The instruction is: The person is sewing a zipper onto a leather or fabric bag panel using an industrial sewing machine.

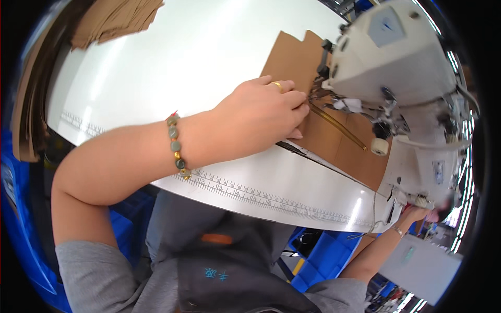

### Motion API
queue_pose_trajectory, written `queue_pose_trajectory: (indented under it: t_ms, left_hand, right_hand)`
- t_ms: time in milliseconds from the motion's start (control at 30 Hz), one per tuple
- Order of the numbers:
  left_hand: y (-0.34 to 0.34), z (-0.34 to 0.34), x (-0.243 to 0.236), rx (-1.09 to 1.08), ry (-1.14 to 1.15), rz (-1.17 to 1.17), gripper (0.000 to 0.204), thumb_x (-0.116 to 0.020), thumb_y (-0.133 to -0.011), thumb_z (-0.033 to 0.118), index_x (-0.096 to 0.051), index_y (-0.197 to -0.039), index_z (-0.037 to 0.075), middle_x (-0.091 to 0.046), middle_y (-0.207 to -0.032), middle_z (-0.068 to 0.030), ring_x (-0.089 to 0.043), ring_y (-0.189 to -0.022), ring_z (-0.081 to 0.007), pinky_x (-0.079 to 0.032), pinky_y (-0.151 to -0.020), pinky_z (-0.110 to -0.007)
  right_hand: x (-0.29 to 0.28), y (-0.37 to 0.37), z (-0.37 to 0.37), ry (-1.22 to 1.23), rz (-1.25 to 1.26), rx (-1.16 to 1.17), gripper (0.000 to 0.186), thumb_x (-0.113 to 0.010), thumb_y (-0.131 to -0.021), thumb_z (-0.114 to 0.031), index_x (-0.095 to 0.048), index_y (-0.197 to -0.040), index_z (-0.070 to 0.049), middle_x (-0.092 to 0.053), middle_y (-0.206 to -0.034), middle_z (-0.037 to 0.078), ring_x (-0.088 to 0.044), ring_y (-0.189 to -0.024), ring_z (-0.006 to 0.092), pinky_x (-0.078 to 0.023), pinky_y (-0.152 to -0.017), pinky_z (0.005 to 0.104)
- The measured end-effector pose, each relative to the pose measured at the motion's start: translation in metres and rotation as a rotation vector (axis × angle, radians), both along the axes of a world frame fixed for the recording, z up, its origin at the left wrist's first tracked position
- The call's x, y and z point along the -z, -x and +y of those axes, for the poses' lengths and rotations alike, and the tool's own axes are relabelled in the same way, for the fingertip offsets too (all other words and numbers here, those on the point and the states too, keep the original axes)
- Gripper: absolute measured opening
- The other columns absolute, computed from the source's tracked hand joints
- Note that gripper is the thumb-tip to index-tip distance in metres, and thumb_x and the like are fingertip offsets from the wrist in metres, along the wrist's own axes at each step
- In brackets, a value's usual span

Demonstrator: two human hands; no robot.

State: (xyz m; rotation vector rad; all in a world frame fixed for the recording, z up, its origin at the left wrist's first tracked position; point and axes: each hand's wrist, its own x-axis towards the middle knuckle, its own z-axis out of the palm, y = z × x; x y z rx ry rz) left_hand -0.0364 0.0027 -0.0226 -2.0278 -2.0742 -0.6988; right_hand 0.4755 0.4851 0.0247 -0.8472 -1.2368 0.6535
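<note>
My left hand (pixel 271 112) lies palm down on a brown sheet-like panel (pixel 355 161), its fingers stretched beside the presser area of a white sewing machine (pixel 396 57). It wears a ring and a beaded bracelet (pixel 176 147). A narrow gold strip (pixel 338 125), perhaps a zipper, runs across the panel from near the needle area toward the lower right. Out at the far right, my right hand (pixel 416 213) reaches to the end of the machine, close to a small knob (pixel 421 201). Its fingers are partly hidden and blurred, so what it touches is unclear.
The white worktable has a printed ruler scale (pixel 235 192) along its front edge. A stack of brown pieces (pixel 117 21) lies at the far left; more brown pieces (pixel 31 104) hang over the left edge. A blue bin (pixel 329 258) sits below the table, and a loose thread (pixel 374 208) dangles nearby.
</note>
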Motion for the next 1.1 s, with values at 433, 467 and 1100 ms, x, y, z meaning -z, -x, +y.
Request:
queue_pose_trajectory:
  t_ms: [433,467,1100]
  left_hand:
    - [-0.014,0.003,-0.019,-0.023,0.052,0.152,0.045,-0.076,-0.090,0.033,-0.071,-0.126,0.007,-0.069,-0.131,-0.0076,-0.064,-0.126,-0.0281,-0.056,-0.096,-0.038]
    - [-0.015,0.004,-0.020,-0.030,0.035,0.124,0.044,-0.077,-0.089,0.032,-0.072,-0.125,0.007,-0.069,-0.131,-0.0078,-0.065,-0.125,-0.0285,-0.057,-0.095,-0.038]
    - [-0.010,0.011,-0.025,0.014,-0.028,0.106,0.034,-0.082,-0.082,0.031,-0.077,-0.106,0.006,-0.072,-0.106,-0.0075,-0.069,-0.099,-0.0288,-0.056,-0.088,-0.040]
  right_hand:
    - [0.001,0.268,-0.280,-0.693,-1.105,-0.674,0.012,-0.078,-0.085,-0.011,-0.070,-0.092,-0.004,-0.069,-0.095,0.007,-0.068,-0.084,0.0281,-0.055,-0.073,0.0404]
    - [0.004,0.287,-0.289,-0.697,-1.142,-0.751,0.018,-0.077,-0.085,-0.013,-0.070,-0.098,-0.004,-0.068,-0.101,0.007,-0.067,-0.091,0.0264,-0.055,-0.077,0.0397]
    - [0.039,0.338,-0.306,-0.824,-1.129,-0.678,0.036,-0.075,-0.086,-0.023,-0.070,-0.113,0.000,-0.068,-0.110,0.009,-0.063,-0.106,0.0250,-0.050,-0.094,0.0380]
